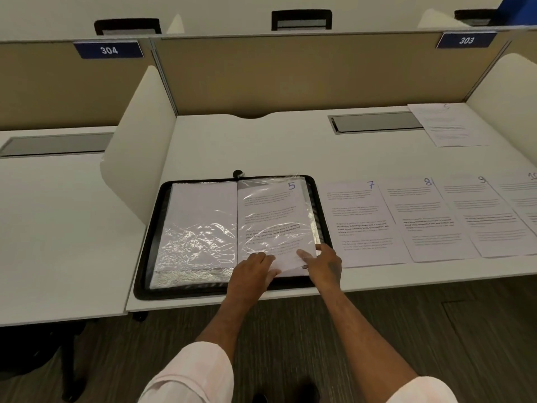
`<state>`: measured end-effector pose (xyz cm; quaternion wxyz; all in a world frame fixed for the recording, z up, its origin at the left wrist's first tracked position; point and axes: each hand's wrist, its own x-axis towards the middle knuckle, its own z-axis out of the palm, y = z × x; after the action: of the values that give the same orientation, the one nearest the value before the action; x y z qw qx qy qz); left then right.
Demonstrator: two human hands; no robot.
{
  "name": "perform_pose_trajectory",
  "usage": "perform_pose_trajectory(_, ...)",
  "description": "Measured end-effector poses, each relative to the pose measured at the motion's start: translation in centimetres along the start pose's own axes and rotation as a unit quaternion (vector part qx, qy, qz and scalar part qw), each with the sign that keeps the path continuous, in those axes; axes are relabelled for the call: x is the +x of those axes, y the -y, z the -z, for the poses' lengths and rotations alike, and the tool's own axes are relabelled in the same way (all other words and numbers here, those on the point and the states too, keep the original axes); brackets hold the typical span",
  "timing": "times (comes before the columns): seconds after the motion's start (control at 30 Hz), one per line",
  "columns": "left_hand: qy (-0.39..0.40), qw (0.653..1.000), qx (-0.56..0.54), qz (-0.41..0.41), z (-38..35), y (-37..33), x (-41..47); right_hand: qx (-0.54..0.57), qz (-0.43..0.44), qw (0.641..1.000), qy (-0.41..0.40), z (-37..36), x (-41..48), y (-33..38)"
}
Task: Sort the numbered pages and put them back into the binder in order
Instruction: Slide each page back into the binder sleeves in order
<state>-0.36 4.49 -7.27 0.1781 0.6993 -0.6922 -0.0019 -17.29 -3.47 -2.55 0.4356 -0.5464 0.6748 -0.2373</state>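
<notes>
The binder [144, 257] lies open at the front edge of the worktop [261, 146], with page 5 [270, 210] in its right half. To the binder's right, pages 7 [363, 222], 8 [421, 216], 9 [488, 219] and 10 [527, 199] lie in a row. Another sheet [447, 126] lies in the back right corner, just right of a hatch [374, 122].

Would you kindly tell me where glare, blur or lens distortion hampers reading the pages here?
Head view: glare whitens the crinkled plastic sleeves in the binder, worst on the left one. Head view: page 5 shows a clear number but soft body text. Head view: the far page at the right is washed out, and wide-angle bending curves the desk edges.
</notes>
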Motion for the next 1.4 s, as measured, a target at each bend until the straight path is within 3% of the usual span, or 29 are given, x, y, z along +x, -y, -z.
perform_pose_trajectory(0.3,0.007,0.998,0.036,-0.050,-0.3,0.2,1.2,0.027,-0.013,0.999,0.019,0.3,0.4,-1.2)
perform_pose_trajectory(1.0,0.036,0.996,0.059,-0.048,-0.8,-0.9,4.0,0.020,0.053,0.997,0.046,1.0,-0.5,-1.3)
perform_pose_trajectory(1.2,0.026,0.999,0.040,-0.021,-0.5,-1.5,4.5,-0.041,0.069,0.996,0.046,1.0,-0.6,-1.2)
perform_pose_trajectory(1.4,0.026,1.000,0.002,-0.017,0.3,-2.2,2.9,-0.194,0.173,0.966,0.004,1.2,-1.5,0.3)
